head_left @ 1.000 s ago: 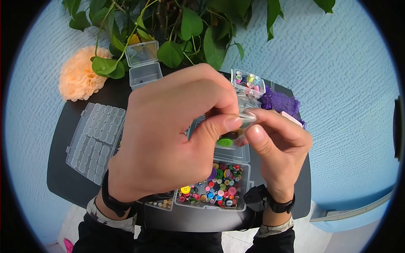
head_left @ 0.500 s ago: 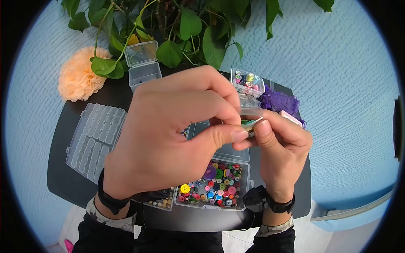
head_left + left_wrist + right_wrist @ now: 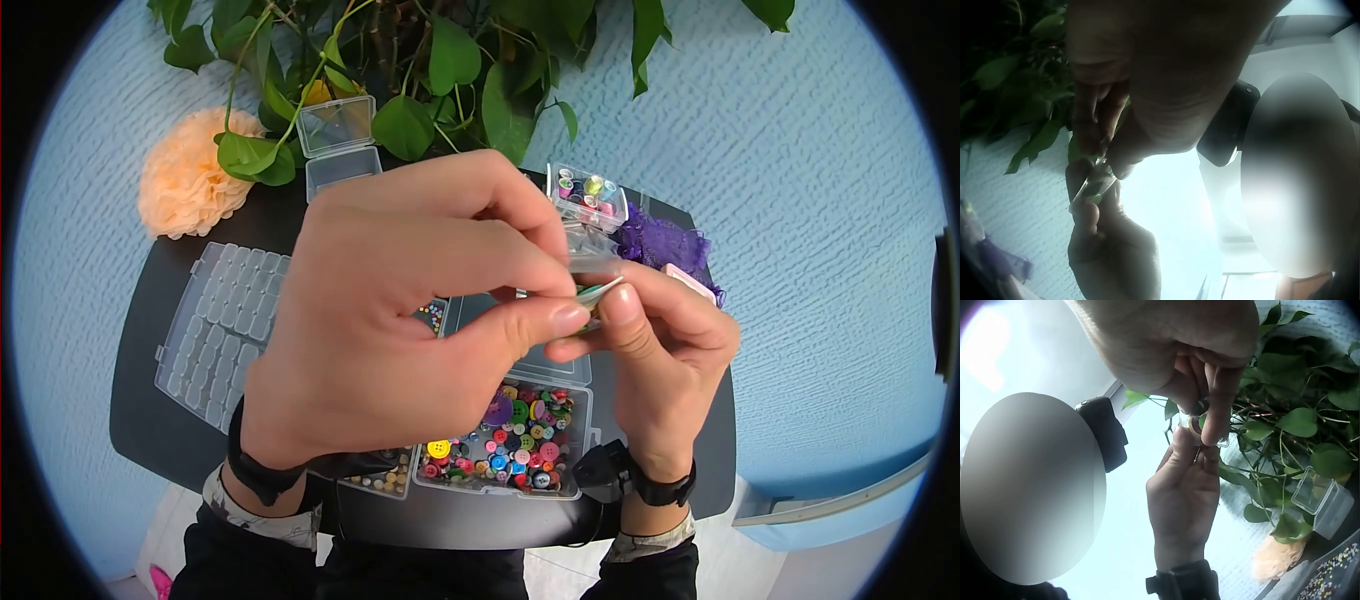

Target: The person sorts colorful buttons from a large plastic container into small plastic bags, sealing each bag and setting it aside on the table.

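In the head view, my left hand (image 3: 400,310) pinches one edge of a small clear plastic bag (image 3: 603,288) between thumb and forefinger. The thumb and fingers of my right hand (image 3: 665,350) grip the same bag from the other side, so the fingertips of both hands nearly meet. Green shows through the clear plastic in the left wrist view, where the bag (image 3: 1100,178) looks thin and flat. Both hands hold it up above an open clear box (image 3: 587,440) of mixed colourful buttons (image 3: 522,440), and the left hand hides part of the table.
A lidded divided organiser (image 3: 215,335) lies at left. Behind stand an open small box (image 3: 340,165), a paper pompom (image 3: 195,175) and hanging plant leaves (image 3: 455,55). A box of thread spools (image 3: 590,195) and a purple mesh pouch (image 3: 665,245) sit at back right.
The bag has turned from showing its green and dark buttons to nearly edge-on. The right thumb has come up against it; over the last half second both hands have hardly moved.
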Demonstrator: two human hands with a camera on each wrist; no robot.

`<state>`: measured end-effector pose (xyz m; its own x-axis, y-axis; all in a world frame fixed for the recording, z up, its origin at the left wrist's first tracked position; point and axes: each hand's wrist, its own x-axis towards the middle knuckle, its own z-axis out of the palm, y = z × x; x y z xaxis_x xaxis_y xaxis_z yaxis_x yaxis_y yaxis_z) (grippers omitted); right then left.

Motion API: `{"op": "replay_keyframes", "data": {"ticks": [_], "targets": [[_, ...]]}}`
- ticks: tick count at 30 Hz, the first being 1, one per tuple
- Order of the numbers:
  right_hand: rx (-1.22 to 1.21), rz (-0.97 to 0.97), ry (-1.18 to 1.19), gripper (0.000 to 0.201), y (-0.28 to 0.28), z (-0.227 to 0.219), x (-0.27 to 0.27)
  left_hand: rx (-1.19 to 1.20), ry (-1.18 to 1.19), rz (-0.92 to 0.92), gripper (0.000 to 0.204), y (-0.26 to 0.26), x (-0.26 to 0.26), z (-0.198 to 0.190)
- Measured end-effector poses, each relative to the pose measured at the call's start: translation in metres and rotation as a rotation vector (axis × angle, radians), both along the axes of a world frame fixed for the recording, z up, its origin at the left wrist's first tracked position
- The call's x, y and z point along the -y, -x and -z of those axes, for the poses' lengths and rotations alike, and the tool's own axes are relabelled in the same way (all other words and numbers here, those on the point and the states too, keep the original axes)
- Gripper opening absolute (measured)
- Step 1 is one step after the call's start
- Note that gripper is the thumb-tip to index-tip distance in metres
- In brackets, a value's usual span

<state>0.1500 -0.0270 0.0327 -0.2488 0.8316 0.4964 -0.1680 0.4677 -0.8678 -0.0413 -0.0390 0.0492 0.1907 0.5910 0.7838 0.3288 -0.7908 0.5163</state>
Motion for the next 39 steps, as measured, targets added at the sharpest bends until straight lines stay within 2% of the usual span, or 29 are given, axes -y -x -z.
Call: {"op": "replay_keyframes", "data": {"ticks": [6,13,17,22,27,29,31,33,39], "targets": [[-0.093,-0.122,0.101,0.026,-0.001,0.005,0.002,-0.061,0.019,-0.032,0.013,-0.001,0.001,0.001],[-0.017,-0.053,0.156,0.024,-0.002,0.001,0.002,-0.054,-0.016,-0.043,0.012,-0.005,0.001,0.005],[0.011,-0.053,0.083,0.023,-0.007,-0.002,0.001,-0.041,-0.053,-0.036,0.016,-0.006,0.002,0.001],[-0.031,-0.03,0.029,0.024,-0.005,-0.003,0.003,0.039,0.023,0.069,0.02,-0.008,0.002,0.002],[0.11,0.008,-0.107,0.022,-0.008,0.0,0.0,-0.044,0.079,0.034,0.021,-0.005,0.005,0.0],[0.111,0.01,-0.077,0.022,-0.007,-0.003,0.003,-0.067,0.09,0.019,0.021,-0.004,0.005,0.0],[0.115,0.008,-0.049,0.022,-0.006,-0.006,0.005,0.007,0.021,0.023,0.019,-0.006,0.004,0.001],[-0.002,0.015,0.016,0.021,-0.005,-0.007,0.006,0.03,0.023,-0.004,0.018,-0.004,0.004,0.001],[-0.053,-0.024,0.031,0.021,-0.003,-0.003,0.004,0.005,0.007,-0.05,0.014,-0.006,0.004,-0.001]]}}
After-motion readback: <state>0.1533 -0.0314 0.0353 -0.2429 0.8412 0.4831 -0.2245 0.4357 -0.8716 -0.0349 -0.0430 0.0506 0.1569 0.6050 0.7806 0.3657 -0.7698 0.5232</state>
